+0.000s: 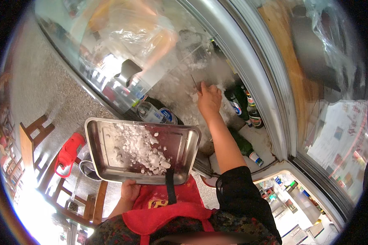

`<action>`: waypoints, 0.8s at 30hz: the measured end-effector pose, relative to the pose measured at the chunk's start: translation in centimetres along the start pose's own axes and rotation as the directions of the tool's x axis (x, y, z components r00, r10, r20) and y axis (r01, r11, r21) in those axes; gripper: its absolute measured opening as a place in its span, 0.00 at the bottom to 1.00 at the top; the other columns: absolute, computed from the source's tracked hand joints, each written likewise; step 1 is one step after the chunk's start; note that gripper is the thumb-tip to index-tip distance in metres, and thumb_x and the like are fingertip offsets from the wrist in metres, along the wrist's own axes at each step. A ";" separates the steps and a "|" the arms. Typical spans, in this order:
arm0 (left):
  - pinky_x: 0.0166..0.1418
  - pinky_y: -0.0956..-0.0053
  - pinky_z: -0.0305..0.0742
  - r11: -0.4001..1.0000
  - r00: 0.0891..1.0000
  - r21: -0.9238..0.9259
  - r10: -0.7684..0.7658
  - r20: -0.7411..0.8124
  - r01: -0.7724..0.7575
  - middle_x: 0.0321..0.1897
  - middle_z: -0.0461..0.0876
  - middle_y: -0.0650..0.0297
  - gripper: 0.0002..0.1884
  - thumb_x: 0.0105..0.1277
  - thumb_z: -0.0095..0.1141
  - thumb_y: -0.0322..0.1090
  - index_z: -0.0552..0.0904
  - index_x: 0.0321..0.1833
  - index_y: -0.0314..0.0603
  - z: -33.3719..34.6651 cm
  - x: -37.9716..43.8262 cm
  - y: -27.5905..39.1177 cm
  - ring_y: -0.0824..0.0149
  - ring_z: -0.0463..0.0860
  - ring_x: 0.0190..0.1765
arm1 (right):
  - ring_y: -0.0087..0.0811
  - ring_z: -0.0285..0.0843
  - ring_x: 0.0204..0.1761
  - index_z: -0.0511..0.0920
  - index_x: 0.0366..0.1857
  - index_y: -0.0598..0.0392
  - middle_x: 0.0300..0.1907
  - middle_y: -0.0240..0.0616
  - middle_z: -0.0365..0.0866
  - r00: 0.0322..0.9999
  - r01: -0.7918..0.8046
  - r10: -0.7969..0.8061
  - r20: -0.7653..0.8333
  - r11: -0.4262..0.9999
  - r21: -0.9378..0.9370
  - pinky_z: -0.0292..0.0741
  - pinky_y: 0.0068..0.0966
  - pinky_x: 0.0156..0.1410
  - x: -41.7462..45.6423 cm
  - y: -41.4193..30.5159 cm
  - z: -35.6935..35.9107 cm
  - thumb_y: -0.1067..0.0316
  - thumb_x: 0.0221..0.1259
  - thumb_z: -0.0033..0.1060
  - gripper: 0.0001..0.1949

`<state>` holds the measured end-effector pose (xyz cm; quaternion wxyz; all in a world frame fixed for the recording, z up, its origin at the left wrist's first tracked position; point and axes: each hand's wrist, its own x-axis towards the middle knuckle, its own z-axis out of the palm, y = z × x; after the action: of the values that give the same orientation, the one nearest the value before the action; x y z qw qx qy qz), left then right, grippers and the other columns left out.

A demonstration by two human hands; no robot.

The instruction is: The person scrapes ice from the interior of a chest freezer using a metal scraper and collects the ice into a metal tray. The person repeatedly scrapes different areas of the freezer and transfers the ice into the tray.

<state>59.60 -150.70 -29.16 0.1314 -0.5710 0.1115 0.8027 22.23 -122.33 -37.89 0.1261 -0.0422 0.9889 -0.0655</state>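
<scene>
My left hand (130, 190) grips the near rim of a rectangular stainless steel tray (101, 150), tilted in front of my red apron (159, 196). Loose white chunks of ice or frost (144, 150) lie in it. My right arm reaches into a glass-lidded chest freezer. There my right hand (210, 99) is closed on a thin dark tool (193, 81), possibly a knife; its handle is mostly hidden by the fingers. The tool points at a frosty, blurred mass of ice (184, 82) on the freezer's inside.
Green glass bottles (245, 144) lie at the freezer's right side, with a brown-labelled bottle (254, 113) among them. A clear plastic bottle (148, 111) sits beyond the tray. The metal freezer frame (263, 67) curves along the right. Wooden stools (33, 137) and a red bottle (69, 153) stand left.
</scene>
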 end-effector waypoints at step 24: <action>0.68 0.54 0.71 0.998 0.998 -0.005 0.060 0.029 -0.060 0.54 0.80 0.47 0.27 0.51 0.48 0.24 0.73 0.59 0.27 -1.6 -0.1 -1.2 0.47 0.79 0.58 | 0.38 0.74 0.60 0.69 0.66 0.60 0.63 0.51 0.74 0.923 -0.086 -0.354 0.149 0.189 0.978 0.73 0.32 0.61 28.6 -8.0 -0.1 0.59 0.52 0.73 0.36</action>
<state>61.44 -150.13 -29.62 0.1075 -0.5559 0.1250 0.8147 -4.85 -133.05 -43.66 0.2878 -0.0518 0.6756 -0.6768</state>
